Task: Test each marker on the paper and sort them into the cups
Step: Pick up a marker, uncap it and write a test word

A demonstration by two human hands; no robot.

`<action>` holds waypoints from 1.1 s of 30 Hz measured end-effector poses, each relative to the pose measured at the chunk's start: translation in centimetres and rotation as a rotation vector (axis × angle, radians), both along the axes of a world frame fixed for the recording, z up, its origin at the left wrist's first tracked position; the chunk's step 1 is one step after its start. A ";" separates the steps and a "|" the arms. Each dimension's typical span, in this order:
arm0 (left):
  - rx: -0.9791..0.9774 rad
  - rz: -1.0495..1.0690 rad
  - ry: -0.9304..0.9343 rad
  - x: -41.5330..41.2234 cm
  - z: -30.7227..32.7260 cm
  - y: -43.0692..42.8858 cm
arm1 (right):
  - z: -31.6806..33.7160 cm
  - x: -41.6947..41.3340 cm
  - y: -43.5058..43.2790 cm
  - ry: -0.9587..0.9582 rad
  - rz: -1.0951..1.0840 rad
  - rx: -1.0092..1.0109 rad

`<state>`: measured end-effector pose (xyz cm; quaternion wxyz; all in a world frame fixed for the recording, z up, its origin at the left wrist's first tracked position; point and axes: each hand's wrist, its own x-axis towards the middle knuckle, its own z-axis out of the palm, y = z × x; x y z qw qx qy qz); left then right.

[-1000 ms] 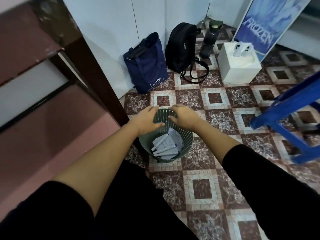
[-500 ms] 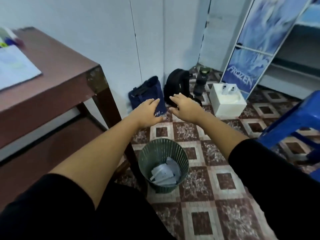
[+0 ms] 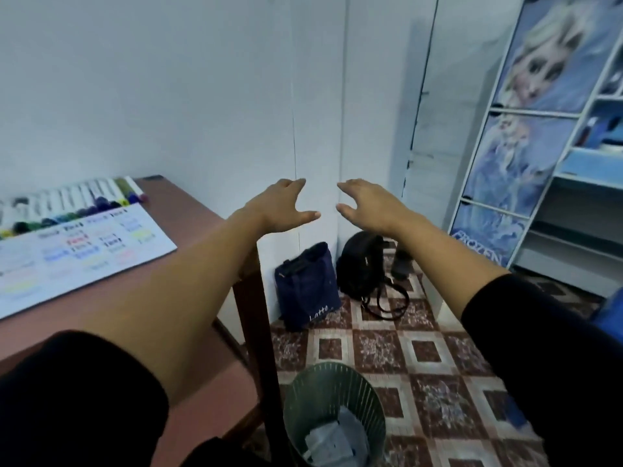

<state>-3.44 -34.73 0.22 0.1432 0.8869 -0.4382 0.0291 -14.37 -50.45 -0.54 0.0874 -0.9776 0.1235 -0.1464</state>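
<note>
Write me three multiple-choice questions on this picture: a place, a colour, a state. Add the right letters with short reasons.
1. Where is the green waste bin?
A) on the table
B) on the tiled floor by the table leg
C) on a shelf

2. The tote bag is:
A) navy
B) red
C) yellow

3. The left hand and right hand:
A) grip markers
B) hold paper
C) are open and empty

Answers: B, tiles lie under it; A, its cloth is dark blue; C, fingers are spread in the air.
</note>
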 end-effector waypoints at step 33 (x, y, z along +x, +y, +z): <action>-0.025 0.652 -0.073 6.3 1.3 38.0 | 3.7 16.4 33.1 -0.001 0.661 -0.009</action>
